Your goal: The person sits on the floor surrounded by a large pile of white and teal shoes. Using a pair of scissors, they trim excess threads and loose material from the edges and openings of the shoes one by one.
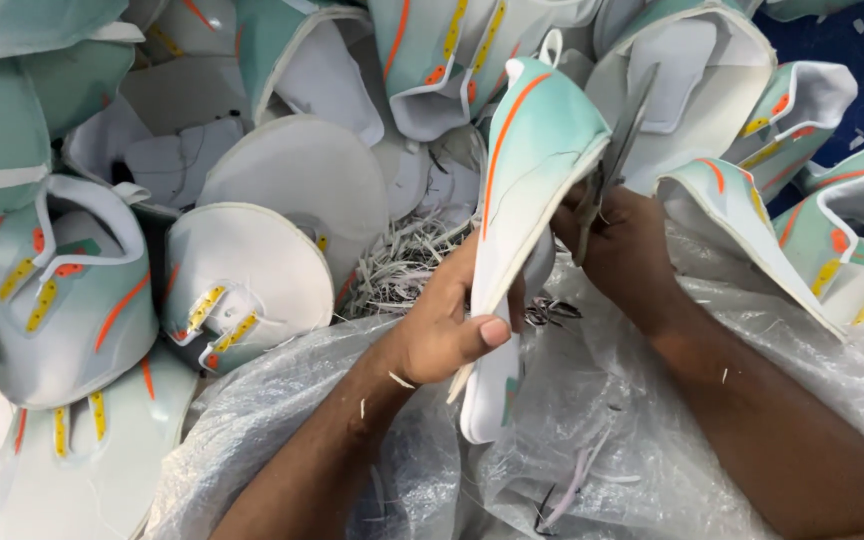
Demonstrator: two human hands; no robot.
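While the left hand (442, 325) pinches the mint-and-white shoe upper (527, 200) between thumb and curled fingers, its thumb (482, 335) lies flat across the white edge and the grip looks firm but not clenched tight. The upper stands nearly upright between the two hands, its orange stripe facing the camera and its lower white end hanging down over the clear plastic sheet (572, 400) that covers the person's lap.

Just beside it, the right hand (622, 245) is closed around the handles of a pair of scissors (622, 140), whose dark blades rise along the upper's right-hand edge. Whether the blades are parted or closed cannot be told at this angle.

A slip seems the main risk: the blades run close to the left fingertips hidden behind the upper, so a cut pushed too far down the edge could nick them, or bite into the coloured face instead of the surplus white margin. The soft piece could also fold under the blades if the pinch loosens.

Further out, a tangle of thin white trimmings (402, 265) lies just beyond the left hand, and more loose strips rest on the plastic. All around is a pile of shoe uppers (72, 300) in the same colours, some showing white lining.
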